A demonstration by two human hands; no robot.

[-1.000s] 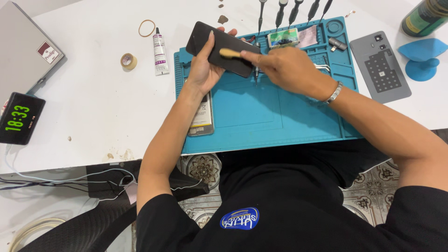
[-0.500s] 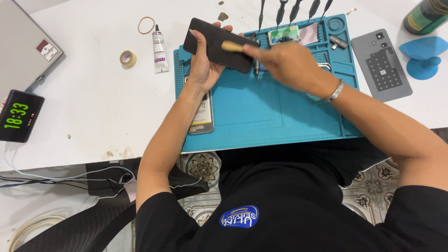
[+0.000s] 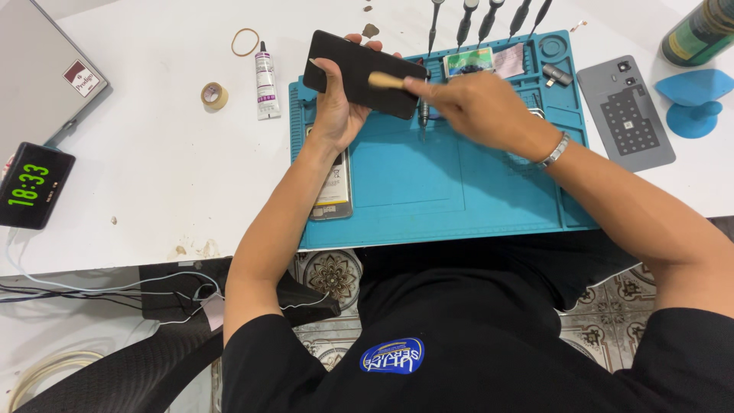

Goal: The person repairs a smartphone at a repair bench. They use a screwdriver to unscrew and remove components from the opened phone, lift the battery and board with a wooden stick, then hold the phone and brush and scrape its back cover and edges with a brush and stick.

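Above the blue mat [image 3: 459, 183], left hand [image 3: 340, 103] fingers gripped the phone [image 3: 363, 73] by its edges; right hand [image 3: 478, 107] fingers pinched a brush [image 3: 386, 80] against it. Short, light strokes off the edge seemed best, phone held steady.

glue tube [image 3: 265, 74], tape roll [image 3: 213, 95], clock [image 3: 30, 186]

The left hand [image 3: 340, 107] grips a black phone [image 3: 359, 70], holding it tilted above the far left corner of a blue work mat [image 3: 459, 199]. The right hand [image 3: 478, 107] pinches a tan-handled tool [image 3: 386, 79] whose end lies against the phone's dark face. A silver bracelet [image 3: 554, 151] circles the right wrist. On the white table [image 3: 153, 176] lie a glue tube [image 3: 265, 73], a roll of tape [image 3: 213, 95], a rubber band [image 3: 245, 41] and a digital clock [image 3: 30, 186]. A grey phone back cover [image 3: 625, 111] rests right of the mat, beside a blue suction cup [image 3: 694, 95].
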